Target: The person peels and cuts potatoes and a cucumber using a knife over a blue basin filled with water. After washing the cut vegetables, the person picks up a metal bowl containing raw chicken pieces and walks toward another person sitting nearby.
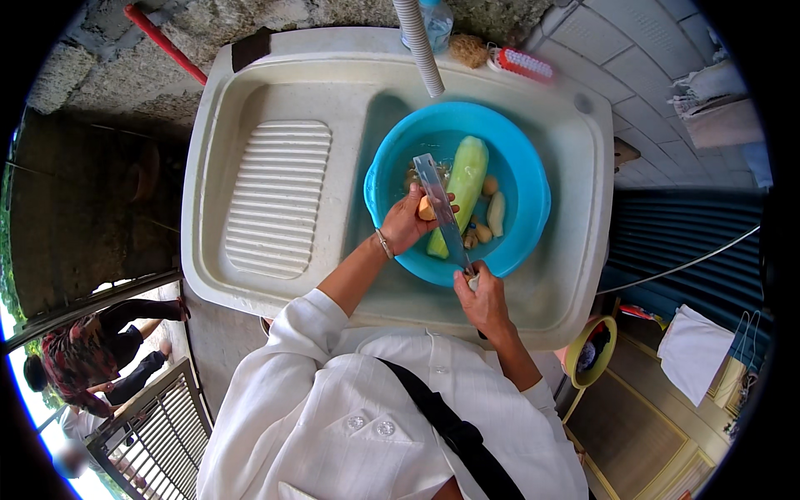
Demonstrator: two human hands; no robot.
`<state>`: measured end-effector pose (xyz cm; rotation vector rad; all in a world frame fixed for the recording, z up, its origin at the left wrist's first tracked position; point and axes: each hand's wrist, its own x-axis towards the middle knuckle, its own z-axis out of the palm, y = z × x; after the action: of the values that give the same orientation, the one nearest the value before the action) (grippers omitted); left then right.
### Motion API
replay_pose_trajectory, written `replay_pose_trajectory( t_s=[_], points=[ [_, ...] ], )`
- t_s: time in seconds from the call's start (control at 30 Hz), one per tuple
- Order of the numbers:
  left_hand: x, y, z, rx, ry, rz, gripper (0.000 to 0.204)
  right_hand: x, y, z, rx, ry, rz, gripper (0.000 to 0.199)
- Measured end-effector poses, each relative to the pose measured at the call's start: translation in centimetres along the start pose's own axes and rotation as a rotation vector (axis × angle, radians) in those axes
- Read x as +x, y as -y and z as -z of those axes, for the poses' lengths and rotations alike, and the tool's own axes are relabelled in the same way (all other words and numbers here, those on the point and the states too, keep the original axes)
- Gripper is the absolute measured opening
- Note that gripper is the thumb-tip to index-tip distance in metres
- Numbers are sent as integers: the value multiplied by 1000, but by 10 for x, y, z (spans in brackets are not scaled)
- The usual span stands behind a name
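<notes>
My right hand [486, 302] is wrapped round the handle of a long, broad-bladed knife [442, 204]. The blade points up and to the left over a blue basin [533, 193]. Closed on a small orange chunk of root vegetable [427, 208], perhaps carrot, my left hand [405, 225] is beside the blade, which hides part of its fingers. Below them in the basin's water lies a long, pale green peeled gourd [469, 171]. To its right are a pale, elongated vegetable [496, 214], a small round tan piece [490, 185] and several knobbly ginger-like pieces [477, 233].
The basin sits in a cream sink, left of which is a ribbed drainboard [279, 198]. A grey corrugated hose [419, 50] hangs at the back, near a plastic bottle [437, 25] and a red brush [525, 65]. A yellow bucket [590, 354] stands right. People are visible far left.
</notes>
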<state>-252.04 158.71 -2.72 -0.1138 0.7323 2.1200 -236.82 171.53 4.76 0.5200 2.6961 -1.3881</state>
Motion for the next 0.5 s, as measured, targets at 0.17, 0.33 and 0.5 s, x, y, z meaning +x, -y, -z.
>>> replay_pose_trajectory(
  t_s=[0.17,0.33,0.5],
  points=[
    [2,-6,-5,-380,4,37,48,-1,7,7,27,0,-13,24],
    [11,6,0,-300,-171,-65,45,-6,5,2,-23,-20,30,23],
    [14,13,-4,-280,-202,-149,45,-8,12,4,-16,-11,5,22]
  ],
)
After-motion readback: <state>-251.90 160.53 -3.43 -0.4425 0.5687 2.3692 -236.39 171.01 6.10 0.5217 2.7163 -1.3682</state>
